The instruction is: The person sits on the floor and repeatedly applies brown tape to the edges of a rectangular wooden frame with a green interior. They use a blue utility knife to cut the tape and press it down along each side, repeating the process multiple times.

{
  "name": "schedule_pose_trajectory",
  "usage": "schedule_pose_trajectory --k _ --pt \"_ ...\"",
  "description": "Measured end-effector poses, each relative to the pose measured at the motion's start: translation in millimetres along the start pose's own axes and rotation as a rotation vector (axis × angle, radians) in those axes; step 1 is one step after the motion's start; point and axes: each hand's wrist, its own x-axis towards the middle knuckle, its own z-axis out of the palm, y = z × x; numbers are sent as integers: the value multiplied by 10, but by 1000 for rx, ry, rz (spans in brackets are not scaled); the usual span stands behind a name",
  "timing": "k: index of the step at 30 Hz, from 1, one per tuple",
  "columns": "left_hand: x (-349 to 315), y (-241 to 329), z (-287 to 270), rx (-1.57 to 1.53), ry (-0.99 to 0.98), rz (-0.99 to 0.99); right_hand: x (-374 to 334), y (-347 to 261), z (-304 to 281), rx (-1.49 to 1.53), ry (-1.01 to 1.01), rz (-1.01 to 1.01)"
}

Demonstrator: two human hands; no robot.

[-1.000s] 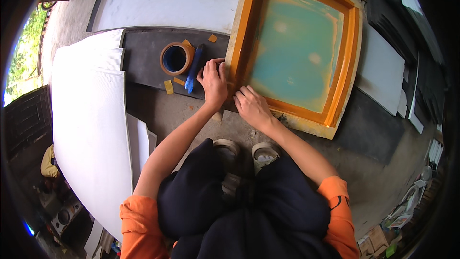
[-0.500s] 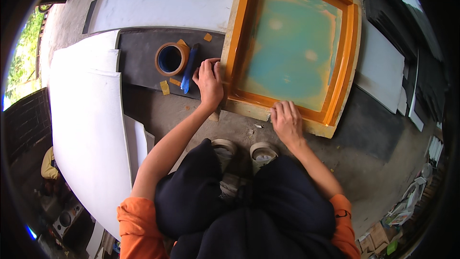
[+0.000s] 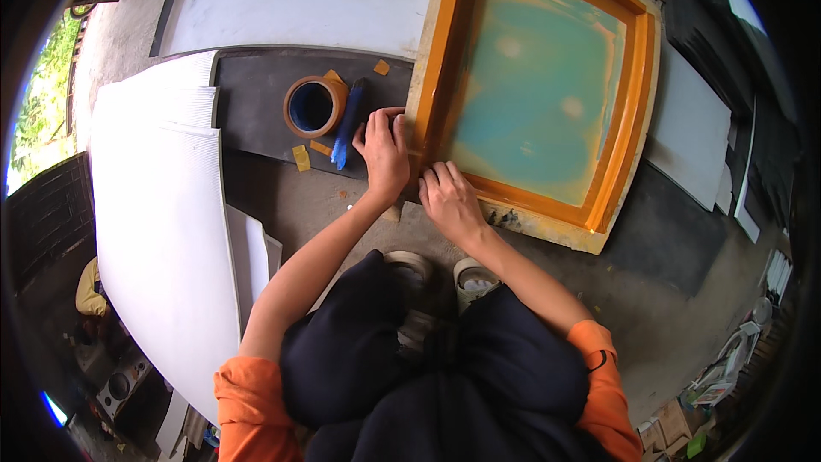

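Note:
A screen printing frame (image 3: 631,141) lies tilted in front of me, its blue-green mesh (image 3: 530,94) bordered by shiny brown tape (image 3: 534,192). Beside its left edge, close to the near corner, my left hand (image 3: 386,154) is closed, fingers curled in; what it grips is hidden. My right hand (image 3: 451,204) is at the near-left corner, bent fingers drawn together against the taped border. Whether it pinches a piece of tape cannot be made out. Left of my left hand are a blue-stained stick-like tool (image 3: 346,124) and a roll of brown tape (image 3: 333,107).
The roll and tool rest on a dark board (image 3: 252,103) with several small tape scraps (image 3: 301,157). White panels (image 3: 162,231) stretch along the left, another white sheet (image 3: 299,0) lies at the back. Dark and white sheets (image 3: 688,133) are stacked at the right.
My right hand has moved left along the frame's near edge to its corner, close to my left hand. The view has shifted slightly; my left hand stays at the frame's left side.

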Motion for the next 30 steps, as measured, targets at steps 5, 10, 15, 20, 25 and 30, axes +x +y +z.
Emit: schedule_pose_trajectory --k 5,10,15,20,25,30 --pt "-10 -40 18 19 15 47 -204 278 -248 -142 12 12" --pt "-24 71 -36 71 -9 314 -775 708 -741 -286 34 134" --pt "-78 246 -188 224 -652 1030 -1231 954 -1158 -348 8 319" --pt "-101 218 -60 206 -830 1179 -1003 645 -773 -264 56 149" --pt "-144 210 -48 212 -782 1132 -666 445 -738 -152 -164 -16" --pt "-181 168 -36 254 -705 1166 -1008 675 -869 -278 -172 75"
